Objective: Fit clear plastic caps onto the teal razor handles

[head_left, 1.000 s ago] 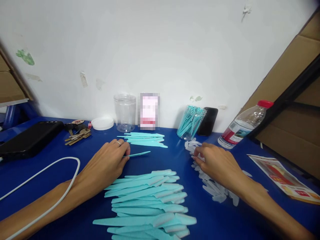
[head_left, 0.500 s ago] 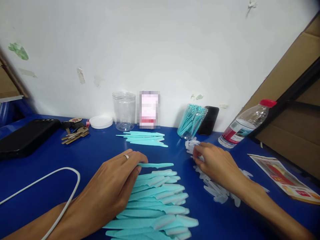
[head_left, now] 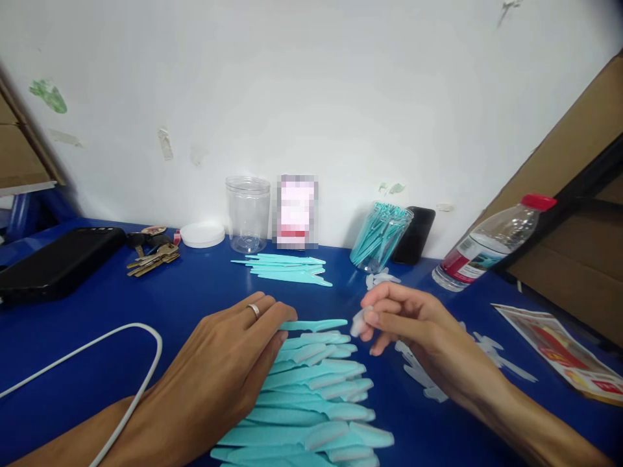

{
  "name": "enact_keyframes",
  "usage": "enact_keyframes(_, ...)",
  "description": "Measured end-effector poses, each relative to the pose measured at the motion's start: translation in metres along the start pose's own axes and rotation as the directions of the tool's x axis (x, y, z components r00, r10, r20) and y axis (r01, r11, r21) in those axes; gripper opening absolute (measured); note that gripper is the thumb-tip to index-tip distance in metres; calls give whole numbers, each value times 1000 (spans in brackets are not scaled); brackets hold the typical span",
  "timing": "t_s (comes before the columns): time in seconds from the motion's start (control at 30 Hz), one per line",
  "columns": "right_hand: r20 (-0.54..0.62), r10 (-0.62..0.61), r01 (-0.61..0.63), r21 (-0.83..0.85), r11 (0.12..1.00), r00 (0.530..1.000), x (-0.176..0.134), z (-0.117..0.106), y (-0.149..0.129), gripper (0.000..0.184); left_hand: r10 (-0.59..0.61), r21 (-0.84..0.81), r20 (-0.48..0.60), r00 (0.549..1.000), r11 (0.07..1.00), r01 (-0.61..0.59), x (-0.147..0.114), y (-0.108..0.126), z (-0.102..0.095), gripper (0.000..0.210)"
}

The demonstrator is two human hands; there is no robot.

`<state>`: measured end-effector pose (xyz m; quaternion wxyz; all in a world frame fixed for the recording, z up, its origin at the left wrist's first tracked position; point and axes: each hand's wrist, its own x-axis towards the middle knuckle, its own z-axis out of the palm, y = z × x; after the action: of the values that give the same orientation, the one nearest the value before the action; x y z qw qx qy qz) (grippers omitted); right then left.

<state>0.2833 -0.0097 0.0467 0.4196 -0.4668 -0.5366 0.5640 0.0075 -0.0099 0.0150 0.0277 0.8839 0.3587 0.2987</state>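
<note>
My left hand [head_left: 243,350] is closed around the handle end of a teal eyebrow razor [head_left: 318,324], whose blade end points right. Pinched between thumb and fingers of my right hand [head_left: 413,324] is a translucent plastic blade cap [head_left: 360,322], close to the razor's tip but apart from it. Below my left hand lies a row of teal eyebrow razors [head_left: 311,402], partly hidden by that hand; many have translucent caps over their blade ends. Loose caps [head_left: 421,376] are scattered under and around my right forearm, with a few more [head_left: 382,277] behind the hand.
Several teal razors [head_left: 287,268] lie farther back. Against the wall stand a clear jar [head_left: 248,217], a lit phone [head_left: 296,214], a jar of teal sticks [head_left: 379,237] and a dark phone [head_left: 413,237]. A bottle [head_left: 487,250] stands right; a white cable [head_left: 146,331] crosses my left forearm.
My right hand has come away from the loose caps, moving toward the razor's tip with one cap pinched. My left hand keeps its grip on the razor. The view has shifted slightly.
</note>
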Motion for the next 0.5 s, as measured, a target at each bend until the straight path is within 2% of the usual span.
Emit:
enact_keyframes(0.13, -4, 9, -9, 73, 997, 1000, -2, 3, 0, 26, -12, -2, 38, 999, 1000, 12, -1, -1, -2, 19)
enact_keyframes(0.33, 41, -17, 14, 78, 997, 999, -4, 1, 3, 15, -18, -21, 38, 999, 1000, 19, -3, -4, 2, 19)
enact_keyframes(0.5, 52, 10, -15, 86, 996, 999, -3, 3, 5, 14, -1, -2, 32, 999, 1000, 1, -2, -3, 0, 19)
